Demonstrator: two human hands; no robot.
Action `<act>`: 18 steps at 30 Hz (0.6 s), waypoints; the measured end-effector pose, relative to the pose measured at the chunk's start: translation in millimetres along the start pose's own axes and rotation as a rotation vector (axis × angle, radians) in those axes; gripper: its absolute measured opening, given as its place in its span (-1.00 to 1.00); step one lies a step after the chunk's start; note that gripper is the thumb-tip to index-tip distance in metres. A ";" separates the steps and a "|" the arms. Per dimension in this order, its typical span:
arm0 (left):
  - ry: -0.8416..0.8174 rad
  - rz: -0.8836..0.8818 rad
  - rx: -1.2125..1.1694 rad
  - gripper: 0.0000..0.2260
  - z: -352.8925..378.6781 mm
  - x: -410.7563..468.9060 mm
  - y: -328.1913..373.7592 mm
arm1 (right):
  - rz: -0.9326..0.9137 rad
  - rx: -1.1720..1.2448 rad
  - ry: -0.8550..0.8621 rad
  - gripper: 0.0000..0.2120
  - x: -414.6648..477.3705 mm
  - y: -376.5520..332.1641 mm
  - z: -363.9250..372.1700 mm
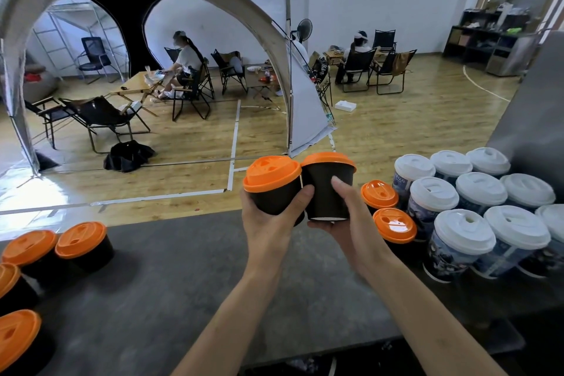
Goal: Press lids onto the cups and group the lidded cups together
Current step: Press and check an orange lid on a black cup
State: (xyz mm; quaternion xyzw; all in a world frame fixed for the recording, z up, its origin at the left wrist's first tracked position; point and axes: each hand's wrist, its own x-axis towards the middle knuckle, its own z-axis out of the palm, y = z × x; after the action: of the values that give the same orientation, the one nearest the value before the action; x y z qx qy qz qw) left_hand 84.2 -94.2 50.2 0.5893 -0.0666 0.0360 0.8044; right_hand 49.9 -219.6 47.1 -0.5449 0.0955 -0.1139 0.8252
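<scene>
1. Hall floor [396, 131] lies beyond the grey tabletop [183, 284].
2. White-lidded cups [476, 223] crowd 3 o'clock; orange-lidded cups [79, 241] sit at 8 o'clock.
3. Centre, aloft: left hand [268, 223] fingers [300, 197] wrap the left cup [274, 192], right hand [348, 223] wraps the right cup [323, 192]; both lidded, touching.
4. Grouping step; next, probably set both beside matching cups.

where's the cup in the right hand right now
Head view, centre: the right hand holds the orange-lidded black cup above the grey counter, right beside the left hand's matching cup, with the white-lidded cups to its right.
</scene>
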 end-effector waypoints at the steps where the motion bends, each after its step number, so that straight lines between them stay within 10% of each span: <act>1: -0.001 0.007 0.007 -0.30 0.7 -1.0 0.8 | -0.012 -0.027 0.020 -0.23 -0.5 -1.0 2.0; 18: 0.036 0.096 0.012 -0.32 3.8 0.5 22.4 | -0.010 0.020 -0.045 -0.45 -4.6 -25.0 4.5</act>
State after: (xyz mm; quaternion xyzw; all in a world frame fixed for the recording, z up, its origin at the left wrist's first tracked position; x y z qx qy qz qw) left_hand 81.3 -91.1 72.5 0.5897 -0.0801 0.0855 0.7991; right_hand 44.7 -223.8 72.0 -0.5394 0.0733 -0.1067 0.8321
